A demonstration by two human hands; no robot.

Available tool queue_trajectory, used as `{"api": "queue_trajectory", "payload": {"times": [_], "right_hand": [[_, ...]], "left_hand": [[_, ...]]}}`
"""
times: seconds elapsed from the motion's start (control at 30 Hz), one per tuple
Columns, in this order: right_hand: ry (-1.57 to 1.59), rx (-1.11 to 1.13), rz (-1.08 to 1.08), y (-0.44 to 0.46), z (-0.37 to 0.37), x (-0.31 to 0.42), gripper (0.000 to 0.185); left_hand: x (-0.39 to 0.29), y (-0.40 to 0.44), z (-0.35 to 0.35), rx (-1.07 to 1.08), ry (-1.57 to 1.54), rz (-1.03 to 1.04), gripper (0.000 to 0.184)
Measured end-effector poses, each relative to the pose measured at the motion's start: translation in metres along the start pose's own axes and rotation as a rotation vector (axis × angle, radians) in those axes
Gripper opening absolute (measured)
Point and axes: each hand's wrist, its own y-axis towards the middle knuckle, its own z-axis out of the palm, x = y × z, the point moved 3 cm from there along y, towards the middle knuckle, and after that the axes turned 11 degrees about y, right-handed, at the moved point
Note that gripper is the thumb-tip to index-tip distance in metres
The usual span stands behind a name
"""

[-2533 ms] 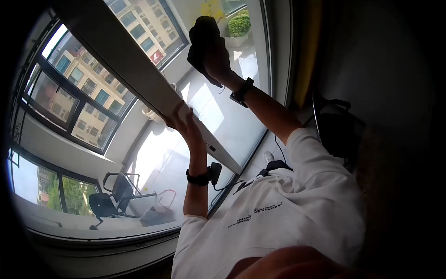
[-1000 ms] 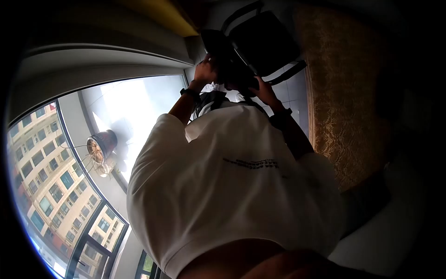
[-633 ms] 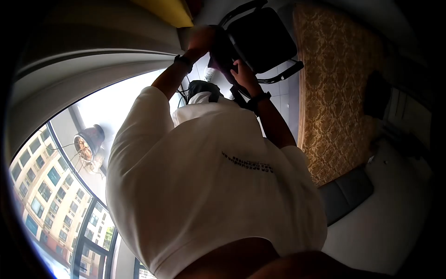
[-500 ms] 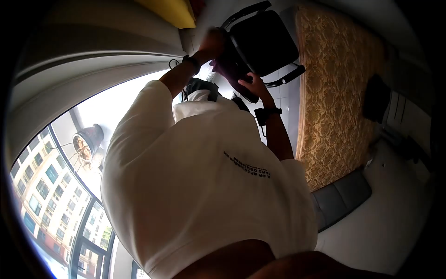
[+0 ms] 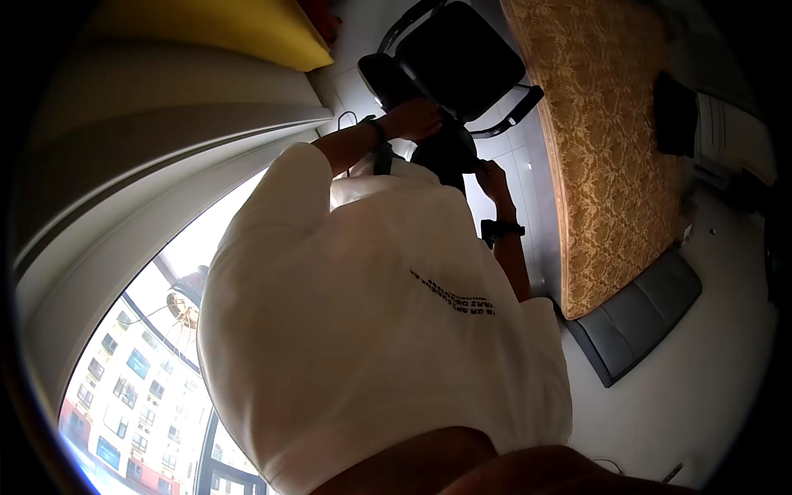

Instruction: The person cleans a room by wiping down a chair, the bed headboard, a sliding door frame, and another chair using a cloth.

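Observation:
My left hand (image 5: pixel 415 120) lies across a dark cloth (image 5: pixel 447 155), its fingers closed on the upper part. At the cloth's lower right edge, my right hand (image 5: pixel 492 178) pinches it with bent fingers. The cloth hangs just in front of my white shirt (image 5: pixel 388 330), and its full shape is lost in shadow. Right beyond my hands stands a black chair (image 5: pixel 462 62) with curved armrests. Dark bands circle both my wrists.
To the right is a bed-like surface with a gold patterned cover (image 5: pixel 610 157), a grey padded panel (image 5: pixel 635 318) at its near end. A curtain-like pale panel (image 5: pixel 198 157) and a window are on the left. Yellow fabric (image 5: pixel 272 33) is at the upper left.
My left hand has come down and right, from beside the chair onto the cloth. My right hand has moved down and right, drawing the cloth nearer my body. The view has shifted slightly.

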Motion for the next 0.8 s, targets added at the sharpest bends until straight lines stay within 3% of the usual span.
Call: {"api": "queue_trajectory", "payload": {"times": [0.03,0.1,0.17,0.27,0.3,0.37,0.43,0.5,0.57,0.63,0.7,0.73,0.77,0.8], "right_hand": [[0.037,0.003,-0.014,0.011,0.011,-0.011,0.035],[0.012,0.332,0.149,0.037,0.013,0.033,0.029],[0.071,0.071,-0.182,0.049,0.025,0.051,0.034],[0.138,0.085,-0.082,0.068,0.043,0.064,0.035],[0.048,0.084,-0.06,0.073,0.048,0.065,0.038],[-0.036,0.067,-0.026,0.075,0.043,0.067,0.042],[-0.083,0.201,0.082,0.072,0.034,0.069,0.035],[0.001,0.054,-0.188,0.056,0.023,0.051,0.038],[-0.486,0.16,0.2,0.048,0.026,-0.03,0.042],[-0.355,0.041,0.489,0.014,0.013,-0.05,0.046],[-0.197,0.097,0.547,-0.009,0.013,-0.063,0.048],[-0.034,0.022,0.683,-0.014,0.018,-0.075,0.049],[-0.131,0.159,0.665,-0.009,0.018,-0.071,0.044],[-0.164,0.031,0.585,-0.01,0.012,-0.054,0.042]], "left_hand": [[0.004,-0.011,-0.004,0.042,0.191,0.043,0.021],[0.013,-0.026,-0.014,-0.069,0.237,0.113,0.017],[0.027,-0.036,-0.01,-0.125,0.179,0.131,0.019],[0.052,-0.047,-0.019,0.142,-0.228,-0.25,0.028],[0.056,-0.051,-0.021,0.057,-0.23,-0.227,0.029],[0.062,-0.049,-0.022,0.083,-0.157,-0.249,0.032],[0.059,-0.039,-0.022,0.164,-0.15,-0.266,0.036],[0.055,-0.027,-0.029,0.237,-0.13,-0.282,0.041],[0.041,-0.018,-0.034,0.393,-0.075,-0.267,0.05],[0.041,-0.015,-0.024,0.316,-0.079,-0.249,0.056],[0.042,-0.008,-0.022,0.397,-0.111,-0.29,0.058],[0.042,-0.007,-0.022,0.393,-0.131,-0.27,0.061],[0.042,-0.006,-0.019,0.39,-0.133,-0.27,0.061],[0.044,-0.005,-0.016,0.442,-0.173,-0.281,0.061]]}}
